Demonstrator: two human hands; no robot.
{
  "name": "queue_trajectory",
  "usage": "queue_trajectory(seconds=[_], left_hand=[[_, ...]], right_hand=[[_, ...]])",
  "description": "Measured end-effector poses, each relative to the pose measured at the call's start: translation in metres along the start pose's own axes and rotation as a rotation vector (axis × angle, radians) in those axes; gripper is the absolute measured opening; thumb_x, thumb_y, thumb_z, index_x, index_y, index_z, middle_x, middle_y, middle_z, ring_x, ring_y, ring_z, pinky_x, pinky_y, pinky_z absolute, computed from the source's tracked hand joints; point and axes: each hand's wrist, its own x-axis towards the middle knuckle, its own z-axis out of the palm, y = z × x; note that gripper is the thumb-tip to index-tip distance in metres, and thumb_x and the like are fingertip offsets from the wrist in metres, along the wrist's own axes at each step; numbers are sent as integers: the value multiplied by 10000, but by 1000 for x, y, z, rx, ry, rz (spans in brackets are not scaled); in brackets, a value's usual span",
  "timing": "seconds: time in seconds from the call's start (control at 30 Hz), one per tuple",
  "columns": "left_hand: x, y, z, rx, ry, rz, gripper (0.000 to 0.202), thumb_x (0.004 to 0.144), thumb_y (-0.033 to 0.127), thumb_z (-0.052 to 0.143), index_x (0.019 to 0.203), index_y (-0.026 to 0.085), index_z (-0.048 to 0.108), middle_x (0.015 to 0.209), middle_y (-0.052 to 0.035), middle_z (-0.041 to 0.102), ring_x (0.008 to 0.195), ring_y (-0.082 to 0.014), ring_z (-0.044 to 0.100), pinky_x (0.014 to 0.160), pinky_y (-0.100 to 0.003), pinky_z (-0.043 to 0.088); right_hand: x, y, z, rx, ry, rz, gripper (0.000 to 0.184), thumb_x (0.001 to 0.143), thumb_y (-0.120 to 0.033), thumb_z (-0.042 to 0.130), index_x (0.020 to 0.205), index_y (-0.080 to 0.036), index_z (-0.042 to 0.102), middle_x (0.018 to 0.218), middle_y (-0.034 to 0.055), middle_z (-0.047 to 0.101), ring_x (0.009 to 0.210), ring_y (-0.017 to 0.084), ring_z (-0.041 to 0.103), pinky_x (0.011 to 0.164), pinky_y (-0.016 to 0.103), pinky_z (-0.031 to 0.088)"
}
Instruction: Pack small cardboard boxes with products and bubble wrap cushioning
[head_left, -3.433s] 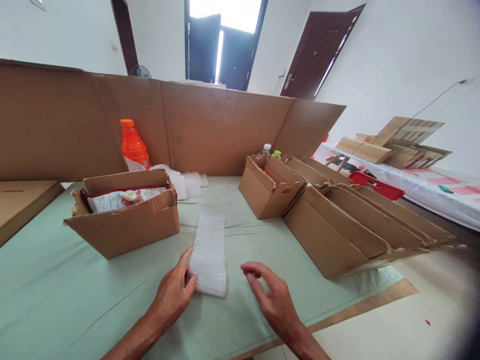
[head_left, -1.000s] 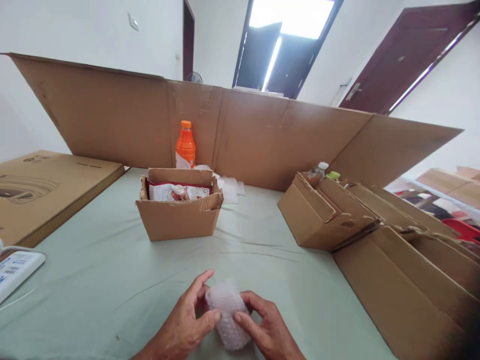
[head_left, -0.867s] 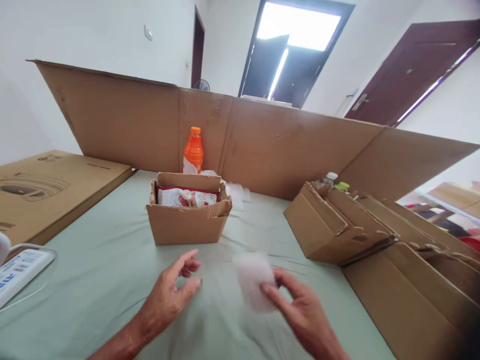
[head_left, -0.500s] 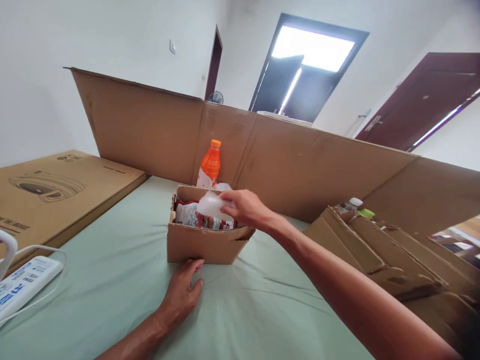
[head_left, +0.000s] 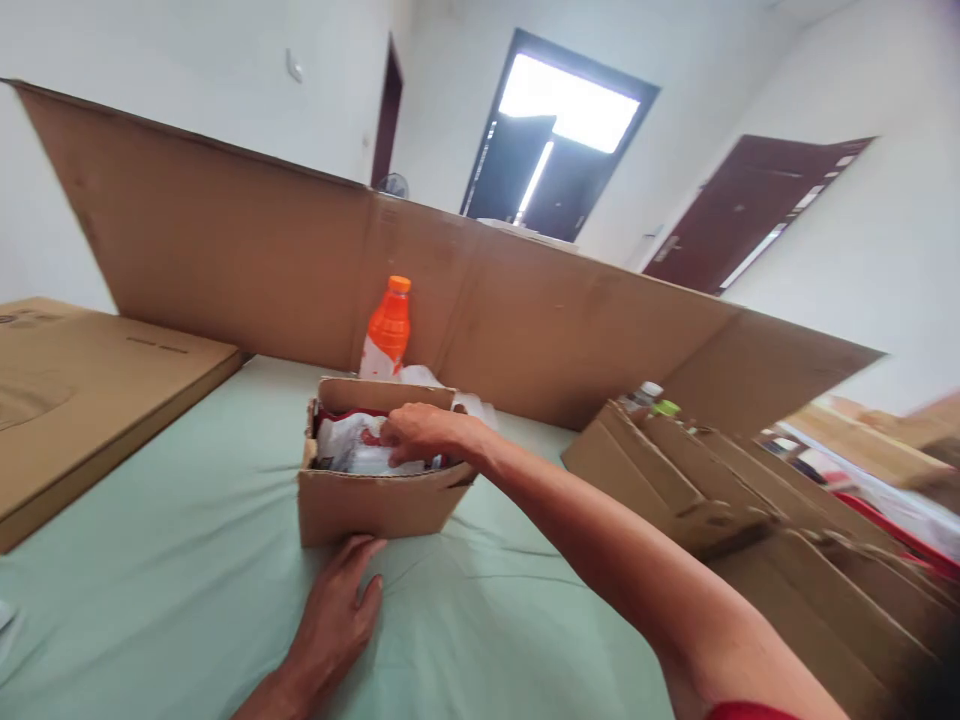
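A small open cardboard box stands on the pale green cloth, with printed packets inside. My right hand reaches into its top from the right, fingers curled on a piece of translucent plastic film that lies over the packets. The fingertips are partly hidden in the box. My left hand lies flat on the cloth, fingers stretched toward the box's lower front edge and thumb apart. More translucent plastic shows behind the box's right side. An orange bottle stands just behind the box.
A tall cardboard panel runs along the back. To the left lies a large flat carton. Several cardboard compartments stand on the right, with a clear bottle and something green in them. Green cloth covers the table.
My right hand has lowered the translucent plastic from above the box down onto the packets inside. The view has turned to the right. My left hand stays by the box's front.
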Motion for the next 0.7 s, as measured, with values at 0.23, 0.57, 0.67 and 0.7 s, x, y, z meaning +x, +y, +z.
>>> queue_trajectory(seconds=[0.23, 0.57, 0.67, 0.7], left_hand=[[-11, 16, -59, 94, 447, 149, 171, 867, 294, 588, 1002, 275, 691, 1011, -32, 699, 952, -221, 680, 881, -359, 551], [28, 36, -61, -147, 439, -247, 681, 788, 428, 637, 1392, 177, 448, 1316, -144, 567, 1227, -323, 561, 1062, -531, 452], [5, 46, -40, -85, 359, -196, 644, 801, 407, 614, 1375, 167, 447, 1316, -162, 550, 1234, -337, 549, 1067, -553, 453], [-7, 46, -36, -71, 306, -167, 640, 811, 408, 609, 1387, 185, 439, 1334, -162, 545, 1233, -339, 553, 1068, -561, 456]], right_hand=[[-113, 40, 35, 515, 966, 255, 190, 916, -257, 546, 908, -199, 726, 872, 14, 748, 759, 143, 647, 699, 249, 454], [-90, 15, 169, 981, 666, 344, 283, 782, -289, 556, 1042, -182, 590, 1051, 76, 715, 836, 199, 646, 708, 316, 493], [-109, 21, 170, 1006, 691, 404, 265, 798, -342, 547, 999, -173, 582, 991, 83, 708, 752, 198, 624, 679, 332, 488], [-121, 25, 173, 1035, 702, 401, 291, 797, -362, 560, 1015, -172, 587, 1000, 91, 708, 793, 215, 635, 691, 339, 497]])
